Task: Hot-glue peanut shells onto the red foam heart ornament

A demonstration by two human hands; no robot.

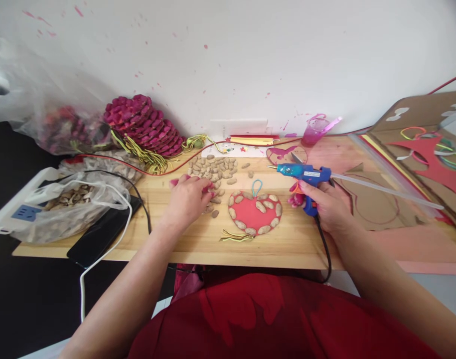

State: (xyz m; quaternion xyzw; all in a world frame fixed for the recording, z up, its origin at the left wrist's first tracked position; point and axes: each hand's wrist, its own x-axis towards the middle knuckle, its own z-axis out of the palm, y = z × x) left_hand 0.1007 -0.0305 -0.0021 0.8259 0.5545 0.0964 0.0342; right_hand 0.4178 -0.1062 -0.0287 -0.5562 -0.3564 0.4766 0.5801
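Observation:
My right hand [323,202] is wrapped around the handle of a blue hot glue gun [304,172]. Its nozzle points left, and a long clear glue stick [388,189] sticks out of its back. Left of the gun lies a red heart-shaped card [246,212] edged with peanut shells, with a blue loop at the top and yellow-black cord at the bottom. My left hand [190,199] reaches down at the near side of a pile of loose peanut shells [216,169]. Its fingers are curled together, and whatever they grip is hidden.
Stacked magenta-painted shell pieces [141,124] stand at the back left. A bag of brown shells [71,199], a power strip [26,209] and a black phone [100,234] lie at left. A pink cup [313,130] stands by the wall; cut cardboard [380,199] lies right.

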